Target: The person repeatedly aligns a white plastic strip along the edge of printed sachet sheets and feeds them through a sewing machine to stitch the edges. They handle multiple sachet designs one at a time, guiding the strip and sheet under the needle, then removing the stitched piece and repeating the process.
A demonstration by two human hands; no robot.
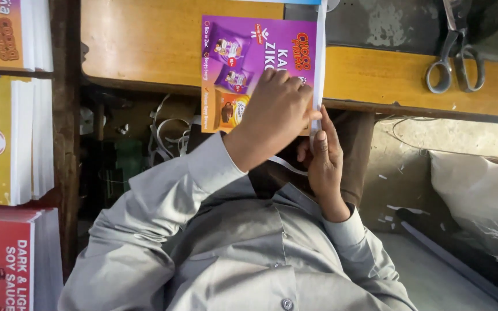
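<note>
- Left hand (275,109) presses, fingers curled, on my purple printed sheet (243,52).
- Right hand (324,161) pinches the sheet's white edge strip (320,63) just beside it.
- Scissors (453,57) lie well right of both hands.

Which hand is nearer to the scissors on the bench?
Right. The right hand pinches the white strip nearer the scissors; the left hand rests on the purple sheet, farther away.

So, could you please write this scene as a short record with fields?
left hand: pressing on the purple printed sheet
right hand: pinching the sheet's white edge strip
sheet: lies on wooden table, overhanging its edge
scissors: on table, untouched
printed stacks: at the frame's left edge
clothing: grey shirt
</note>
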